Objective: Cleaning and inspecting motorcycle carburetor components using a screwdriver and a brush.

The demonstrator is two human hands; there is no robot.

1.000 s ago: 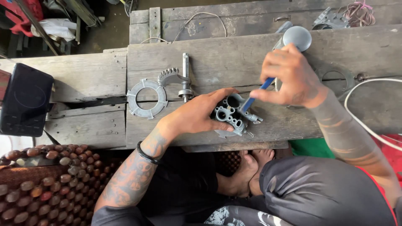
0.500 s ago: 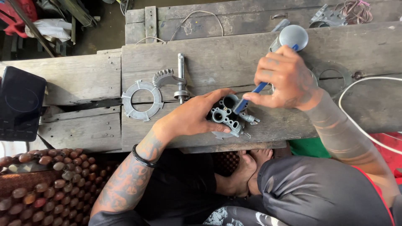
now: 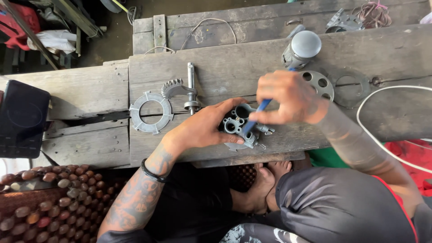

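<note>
Left hand (image 3: 202, 128) pins a rigid, heavy-looking metal casting (image 3: 238, 128) (grip its sides); right hand (image 3: 288, 96), at 2 o'clock, clasps a blue-handled tool (image 3: 254, 118)

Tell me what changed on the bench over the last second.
Little changed. The right hand shifted the blue-handled tool slightly, its tip working in the grey metal housing, uncovering more of the perforated disc behind it. The left hand stayed clamped on the housing. The ring plate, toothed lever and canister stayed put.
</note>
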